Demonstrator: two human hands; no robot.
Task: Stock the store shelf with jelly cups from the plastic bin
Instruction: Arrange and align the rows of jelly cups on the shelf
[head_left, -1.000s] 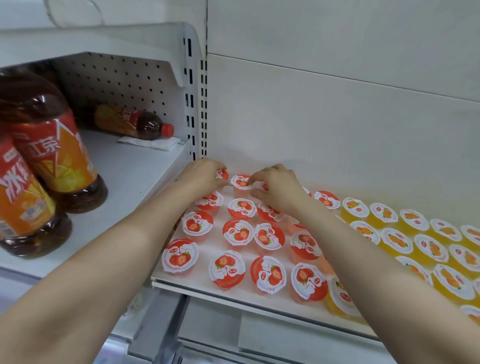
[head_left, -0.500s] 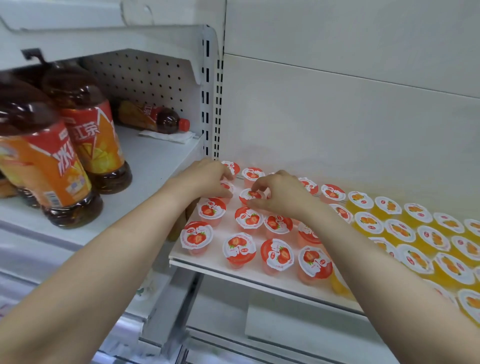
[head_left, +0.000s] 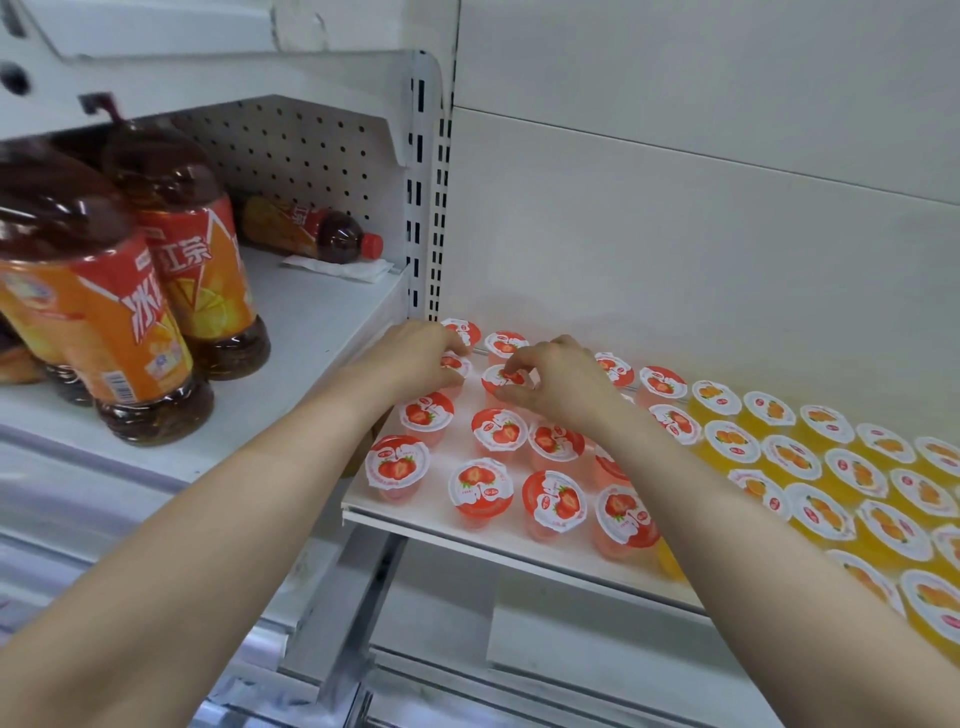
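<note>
Near the back-left corner of the shelf (head_left: 439, 506), the left grip (head_left: 415, 356) pinched a strawberry jelly cup (head_left: 453, 364) and the right grip (head_left: 563, 382) pinched the neighbouring cup (head_left: 500, 378). Each probably needed setting flat, in line, without nudging others.

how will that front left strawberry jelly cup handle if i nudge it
Probably light: the strawberry jelly cup is small, translucent plastic. Its lid looks wider than its base, so a push near the rim might tip it. It stands near the front edge of the shelf, so a forward nudge could send it off.
</note>
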